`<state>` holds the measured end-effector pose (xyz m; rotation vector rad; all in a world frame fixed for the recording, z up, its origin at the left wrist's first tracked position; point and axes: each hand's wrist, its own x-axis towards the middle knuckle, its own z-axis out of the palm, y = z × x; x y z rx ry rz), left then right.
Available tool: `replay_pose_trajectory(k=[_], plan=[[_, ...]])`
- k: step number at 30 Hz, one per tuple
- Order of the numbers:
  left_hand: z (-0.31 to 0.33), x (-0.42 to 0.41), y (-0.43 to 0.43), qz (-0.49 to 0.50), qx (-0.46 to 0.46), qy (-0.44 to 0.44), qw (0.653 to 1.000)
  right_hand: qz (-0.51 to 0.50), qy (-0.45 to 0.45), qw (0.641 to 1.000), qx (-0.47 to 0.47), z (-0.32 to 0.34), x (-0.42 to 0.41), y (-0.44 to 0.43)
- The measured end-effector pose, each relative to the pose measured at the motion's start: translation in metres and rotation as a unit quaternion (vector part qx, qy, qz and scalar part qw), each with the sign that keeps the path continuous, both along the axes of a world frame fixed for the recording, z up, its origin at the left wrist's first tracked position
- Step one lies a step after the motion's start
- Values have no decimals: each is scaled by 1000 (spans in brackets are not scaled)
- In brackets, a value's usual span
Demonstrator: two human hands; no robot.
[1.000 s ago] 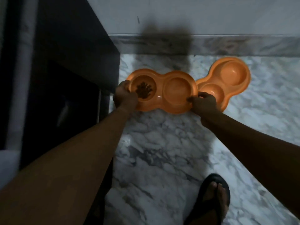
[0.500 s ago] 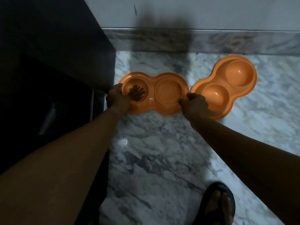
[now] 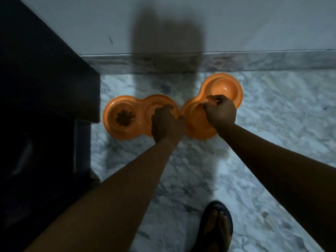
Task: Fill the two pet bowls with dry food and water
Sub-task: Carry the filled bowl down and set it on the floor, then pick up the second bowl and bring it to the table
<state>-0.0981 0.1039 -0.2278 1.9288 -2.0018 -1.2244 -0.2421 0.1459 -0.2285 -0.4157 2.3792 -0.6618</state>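
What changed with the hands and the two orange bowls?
The right hand let go of the kibble bowl, moved right and pinches the rim of the empty bowl. The left hand left the kibble end and reaches over the other compartment. The kibble and the empty bowl lie as before.

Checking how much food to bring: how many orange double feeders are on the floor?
2. The left feeder, beside the dark cabinet, holds dry food in its left well. The right feeder lies angled toward the wall, with the right hand at its middle.
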Motion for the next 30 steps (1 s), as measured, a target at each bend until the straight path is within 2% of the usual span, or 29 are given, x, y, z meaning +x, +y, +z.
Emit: replay_pose_trajectory(k=[3,7,9,11,15,20,23,26,30], plan=[[-6,-47,20,119,101,12,988,-44,4,999,29,-16,-40,11],[-27,-89,41,308,257,3,916,-109,-3,994,27,-45,-83,28],[-36,-100,47,363,292,12,885,-145,-32,989,10,-56,-95,31],[-43,-103,50,394,281,20,875,-161,-56,985,-6,-62,-98,31],[-49,-94,55,398,242,37,884,-178,-85,980,-28,-69,-108,40],[-7,-78,56,349,185,86,914,-246,-153,956,-49,-11,-102,74],[49,-70,53,282,151,106,942,-299,-178,935,-63,45,-99,98],[114,-53,40,227,123,137,956,-295,-192,934,-64,117,-88,112],[247,-18,13,178,102,161,966,-281,-184,936,-105,261,-50,121]])
